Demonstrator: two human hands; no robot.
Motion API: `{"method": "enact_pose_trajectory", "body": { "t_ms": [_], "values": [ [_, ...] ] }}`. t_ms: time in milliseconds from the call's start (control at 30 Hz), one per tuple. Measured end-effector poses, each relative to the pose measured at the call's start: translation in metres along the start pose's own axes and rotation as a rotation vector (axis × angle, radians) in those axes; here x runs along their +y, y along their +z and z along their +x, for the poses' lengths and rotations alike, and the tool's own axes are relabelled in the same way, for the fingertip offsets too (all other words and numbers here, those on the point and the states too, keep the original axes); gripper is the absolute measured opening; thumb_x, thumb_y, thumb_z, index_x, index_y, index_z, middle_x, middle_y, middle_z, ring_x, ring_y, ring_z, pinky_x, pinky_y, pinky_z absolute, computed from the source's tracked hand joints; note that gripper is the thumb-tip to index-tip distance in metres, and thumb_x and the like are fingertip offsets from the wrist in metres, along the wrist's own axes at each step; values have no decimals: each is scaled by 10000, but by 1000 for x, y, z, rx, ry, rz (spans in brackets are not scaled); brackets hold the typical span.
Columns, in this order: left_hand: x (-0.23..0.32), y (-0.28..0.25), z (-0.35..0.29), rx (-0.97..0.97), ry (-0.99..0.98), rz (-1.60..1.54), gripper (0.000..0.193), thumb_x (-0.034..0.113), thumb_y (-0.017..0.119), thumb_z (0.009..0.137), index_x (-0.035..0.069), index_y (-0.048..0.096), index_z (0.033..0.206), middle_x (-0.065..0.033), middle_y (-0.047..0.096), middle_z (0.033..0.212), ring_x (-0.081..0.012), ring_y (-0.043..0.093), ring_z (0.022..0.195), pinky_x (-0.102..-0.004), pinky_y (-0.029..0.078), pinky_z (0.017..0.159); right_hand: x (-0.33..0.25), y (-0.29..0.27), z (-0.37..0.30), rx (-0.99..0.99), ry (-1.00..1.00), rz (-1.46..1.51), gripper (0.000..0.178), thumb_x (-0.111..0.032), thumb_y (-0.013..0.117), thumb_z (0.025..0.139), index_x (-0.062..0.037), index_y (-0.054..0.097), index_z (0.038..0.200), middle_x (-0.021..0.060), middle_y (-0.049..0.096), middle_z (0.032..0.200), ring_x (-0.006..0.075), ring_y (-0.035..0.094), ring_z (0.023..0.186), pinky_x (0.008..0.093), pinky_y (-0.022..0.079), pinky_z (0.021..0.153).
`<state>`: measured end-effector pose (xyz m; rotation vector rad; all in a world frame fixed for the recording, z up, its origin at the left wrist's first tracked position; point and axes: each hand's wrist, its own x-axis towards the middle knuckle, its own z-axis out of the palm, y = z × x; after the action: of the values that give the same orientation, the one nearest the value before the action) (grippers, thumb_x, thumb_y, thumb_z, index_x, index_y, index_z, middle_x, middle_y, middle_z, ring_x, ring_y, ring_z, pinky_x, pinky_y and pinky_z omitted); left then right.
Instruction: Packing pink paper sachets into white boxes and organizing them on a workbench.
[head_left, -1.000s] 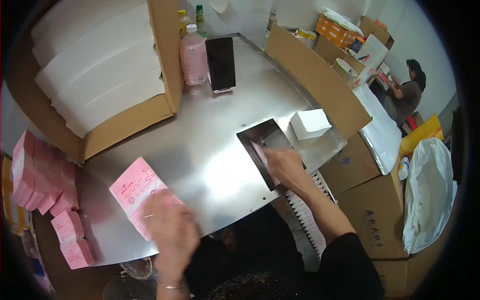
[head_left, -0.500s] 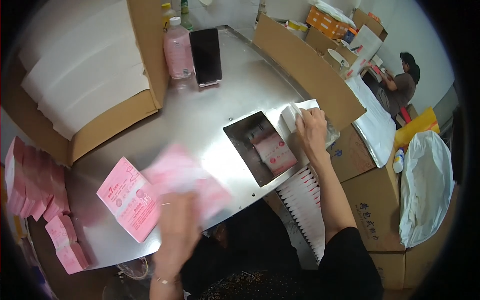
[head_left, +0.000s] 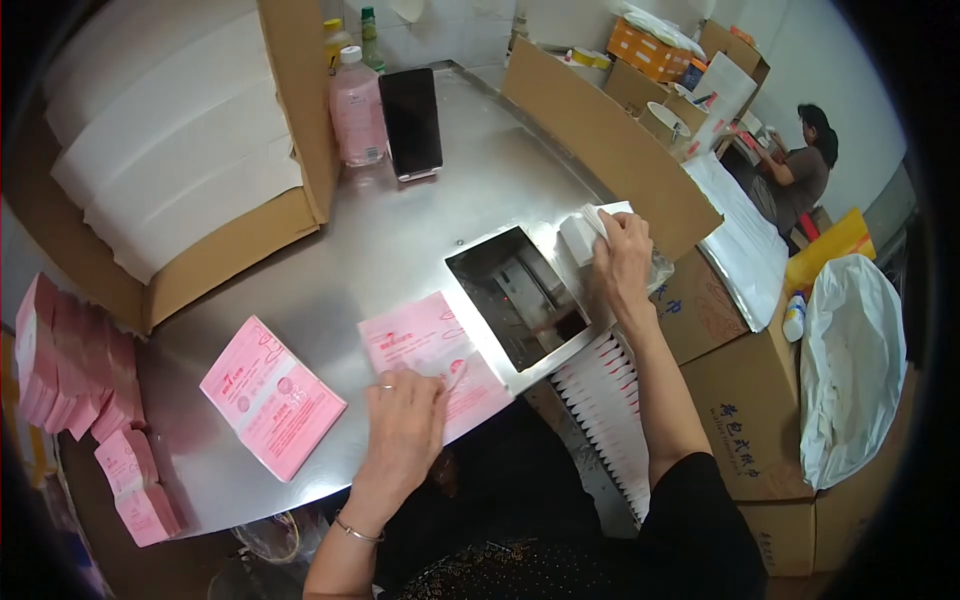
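My left hand (head_left: 405,415) is closed, its fingers bent over the lower left part of a pink printed paper wrapper (head_left: 415,335). The wrapper lies flat at the table's front edge, just left of a rectangular opening (head_left: 520,300) in the metal top. To the left rests a stack of similar pink printed wrappers (head_left: 275,410). My right hand (head_left: 625,255) is closed on a small stack of folded white tissues (head_left: 582,236), to the right of the opening. Its fingertips are partly hidden.
Pink packs (head_left: 75,365) stand piled at the left edge. An open carton of white tissues (head_left: 180,150) is behind them. A phone on a stand (head_left: 412,125) and a pink bottle (head_left: 357,110) stand at the back. Cartons (head_left: 735,425) flank the right; a person (head_left: 805,165) sits beyond.
My left hand has moved right with the pink wrapper, which now lies beside the opening. The pink pack in the opening is no longer visible there. My right hand has barely moved.
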<state>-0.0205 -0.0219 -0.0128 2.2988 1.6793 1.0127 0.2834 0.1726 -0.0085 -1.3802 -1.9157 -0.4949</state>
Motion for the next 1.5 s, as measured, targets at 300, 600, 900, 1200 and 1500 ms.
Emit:
{"method": "enact_pose_trajectory", "body": {
  "t_ms": [300, 600, 900, 1200, 1500],
  "values": [
    [-10, -14, -5, -44, -113, 139, 679, 254, 782, 659, -8, 576, 1251, -268, 421, 1477, -428, 443, 1336, -498, 402, 916, -176, -46, -86, -220, -744, 440, 210, -155, 608, 842, -40, 632, 1015, 113, 578, 955, 295, 616, 1047, 657, 285, 1125],
    [-14, -5, -2, -70, -71, 264, 610, 417, 704, 786, 68, 610, 1277, -220, 433, 1495, -457, 353, 1390, -578, 315, 1034, -164, -23, -49, -167, -542, 589, 274, -41, 634, 714, -17, 626, 988, 154, 594, 885, 370, 618, 863, 507, 495, 965],
    [14, -5, 14, -94, -136, 360, 591, 505, 742, 775, 95, 648, 1191, -176, 548, 1130, -324, 494, 975, -455, 376, 844, -11, 3, -2, -135, 19, -183, 225, -208, 661, 893, -29, 674, 1027, 138, 600, 925, 326, 584, 930, 465, 453, 812],
    [12, -8, 10, -145, -74, 399, 425, 326, 708, 822, 62, 626, 1144, -187, 541, 1188, -342, 522, 1022, -479, 422, 833, -12, 1, -9, 12, 13, 0, 279, -22, 620, 836, -36, 690, 1106, 154, 646, 1049, 334, 592, 1008, 455, 471, 818],
    [-2, -16, 7, -42, -120, 156, 750, 193, 786, 649, 76, 533, 1346, -177, 533, 1033, -350, 537, 912, -442, 480, 757, -176, -42, -93, -218, -581, 600, 448, -167, 626, 825, 15, 614, 1234, 216, 592, 1124, 381, 617, 1074, 696, 319, 1081]
  ]
}}
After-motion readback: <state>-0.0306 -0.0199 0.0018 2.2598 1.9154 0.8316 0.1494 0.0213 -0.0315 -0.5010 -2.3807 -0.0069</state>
